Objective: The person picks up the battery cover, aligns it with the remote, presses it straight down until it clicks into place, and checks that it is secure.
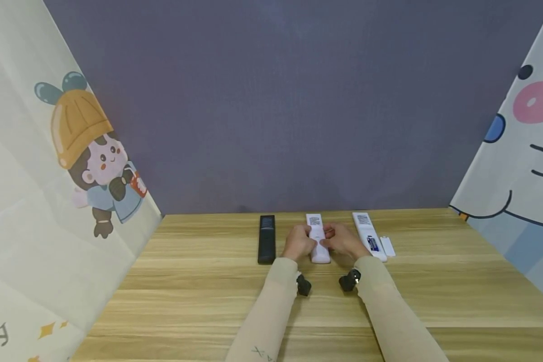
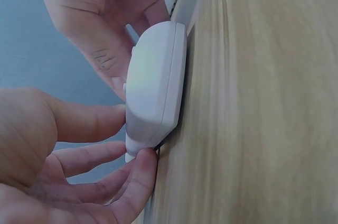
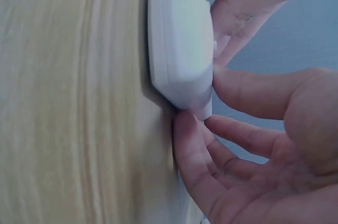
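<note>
A white remote control [image 1: 320,255] lies back side up on the table, a printed label on its far part. My left hand [image 1: 298,242] holds its left edge, thumb on the upper face and fingers along the side. At the opposite edge my right hand [image 1: 343,240] grips it the same way. In the left wrist view the remote's rounded end [image 2: 150,76] rests close to the wood. The right wrist view shows the right thumb [image 3: 253,91] against the upper face, with fingertips low at the side. Whether its battery cover is loose cannot be told.
Left of the hands lies a black remote [image 1: 267,240]. To the right, a second white remote [image 1: 364,224] has its battery compartment uncovered, batteries [image 1: 373,244] showing. A white battery cover [image 1: 387,246] lies beside it. A grey-blue panel [image 1: 271,110] stands behind the wooden table [image 1: 199,301].
</note>
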### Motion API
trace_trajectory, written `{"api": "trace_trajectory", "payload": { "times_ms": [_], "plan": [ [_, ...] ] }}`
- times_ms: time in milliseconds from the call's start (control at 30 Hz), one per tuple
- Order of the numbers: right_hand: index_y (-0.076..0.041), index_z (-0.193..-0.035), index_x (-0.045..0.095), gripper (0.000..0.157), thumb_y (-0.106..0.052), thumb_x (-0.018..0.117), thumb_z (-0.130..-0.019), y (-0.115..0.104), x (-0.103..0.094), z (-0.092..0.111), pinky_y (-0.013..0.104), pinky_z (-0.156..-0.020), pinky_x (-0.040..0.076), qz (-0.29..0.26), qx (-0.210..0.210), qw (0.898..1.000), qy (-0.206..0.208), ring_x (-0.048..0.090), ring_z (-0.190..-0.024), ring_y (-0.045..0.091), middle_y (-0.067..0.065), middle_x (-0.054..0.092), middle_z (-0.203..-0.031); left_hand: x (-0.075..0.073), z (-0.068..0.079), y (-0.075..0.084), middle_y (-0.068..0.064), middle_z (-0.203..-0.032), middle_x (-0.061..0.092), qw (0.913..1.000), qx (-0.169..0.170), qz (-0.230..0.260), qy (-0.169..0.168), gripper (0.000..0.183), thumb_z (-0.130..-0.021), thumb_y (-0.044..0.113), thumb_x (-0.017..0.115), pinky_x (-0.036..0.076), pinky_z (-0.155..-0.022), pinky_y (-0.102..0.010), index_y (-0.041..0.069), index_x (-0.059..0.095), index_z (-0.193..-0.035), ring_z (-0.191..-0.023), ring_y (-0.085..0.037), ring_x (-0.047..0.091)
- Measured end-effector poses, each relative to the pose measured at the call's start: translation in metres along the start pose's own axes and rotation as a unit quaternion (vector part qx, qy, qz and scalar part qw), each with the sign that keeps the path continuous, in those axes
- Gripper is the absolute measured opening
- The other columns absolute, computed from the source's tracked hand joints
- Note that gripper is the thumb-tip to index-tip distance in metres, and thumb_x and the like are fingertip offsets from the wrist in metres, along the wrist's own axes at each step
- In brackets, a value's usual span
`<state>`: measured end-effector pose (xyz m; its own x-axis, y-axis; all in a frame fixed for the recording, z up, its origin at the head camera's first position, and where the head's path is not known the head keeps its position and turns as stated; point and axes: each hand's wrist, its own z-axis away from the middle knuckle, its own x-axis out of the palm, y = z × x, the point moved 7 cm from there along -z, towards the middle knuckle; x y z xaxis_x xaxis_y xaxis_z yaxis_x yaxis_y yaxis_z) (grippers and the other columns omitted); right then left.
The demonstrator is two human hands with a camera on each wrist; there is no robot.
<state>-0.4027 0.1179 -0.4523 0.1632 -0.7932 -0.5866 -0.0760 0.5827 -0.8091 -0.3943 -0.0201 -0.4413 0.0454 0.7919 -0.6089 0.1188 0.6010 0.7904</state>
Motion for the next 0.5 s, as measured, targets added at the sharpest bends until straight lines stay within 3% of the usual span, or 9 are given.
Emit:
{"api": "trace_trajectory", "payload": {
  "times_ms": [133, 500],
  "plan": [
    [0.014, -0.132, 0.053, 0.047, 0.0, 0.069, -0.09, 0.0013, 0.0, 0.0001, 0.035, -0.085, 0.058, -0.004, 0.005, 1.0, -0.002, 0.064, -0.107, 0.035, 0.029, 0.065, -0.118, 0.001, 0.0001, -0.0001, -0.017, -0.12, 0.073, 1.0, -0.002, 0.002, -0.003, 0.046, -0.08, -0.004, 0.071, 0.055, -0.093, -0.035, -0.004, 0.069, -0.126, -0.104, -0.024, 0.066],
    [0.013, -0.133, 0.052, 0.047, -0.004, 0.067, -0.092, -0.007, 0.0012, 0.001, 0.04, -0.089, 0.055, 0.072, -0.007, 0.997, -0.022, 0.064, -0.103, 0.031, 0.025, 0.066, -0.113, -0.0011, 0.001, 0.0007, -0.016, -0.121, 0.073, 0.9997, -0.013, -0.018, 0.005, 0.048, -0.079, -0.001, 0.072, 0.054, -0.097, -0.036, -0.002, 0.069, -0.127, -0.108, -0.025, 0.066]
  ]
}}
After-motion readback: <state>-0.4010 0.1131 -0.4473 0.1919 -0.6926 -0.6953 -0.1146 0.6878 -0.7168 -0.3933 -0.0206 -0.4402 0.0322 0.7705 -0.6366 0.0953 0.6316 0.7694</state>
